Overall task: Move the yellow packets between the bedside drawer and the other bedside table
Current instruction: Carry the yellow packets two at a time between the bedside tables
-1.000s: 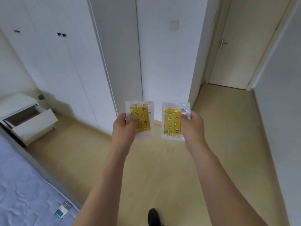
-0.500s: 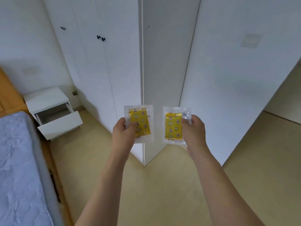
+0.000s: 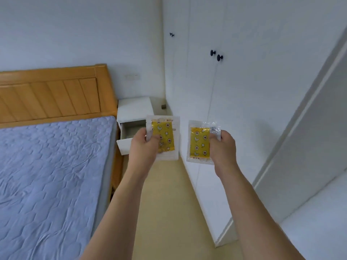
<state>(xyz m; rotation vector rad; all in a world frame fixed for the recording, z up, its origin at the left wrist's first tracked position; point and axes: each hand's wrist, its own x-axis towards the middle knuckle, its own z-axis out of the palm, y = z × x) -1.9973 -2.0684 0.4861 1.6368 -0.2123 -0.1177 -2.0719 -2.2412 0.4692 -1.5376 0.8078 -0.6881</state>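
I hold two yellow packets in clear wrappers out in front of me at chest height. My left hand [image 3: 145, 147] pinches the left yellow packet [image 3: 166, 136] by its left edge, thumb on its face. My right hand [image 3: 224, 147] pinches the right yellow packet [image 3: 199, 143] by its right edge. Behind the left packet stands a white bedside table [image 3: 134, 107] in the corner beside the bed. Its drawer [image 3: 124, 143] is pulled open, and my left hand and packet hide much of it.
A bed with a blue quilted mattress [image 3: 52, 175] and a wooden headboard [image 3: 52, 94] fills the left side. White wardrobe doors with black knobs [image 3: 217, 56] run along the right. A strip of beige floor [image 3: 165, 203] leads between bed and wardrobe toward the bedside table.
The view has swung left and I have come nearer the bed and bedside table. The open drawer now sits just behind my left hand. Both hands keep their hold on the packets.
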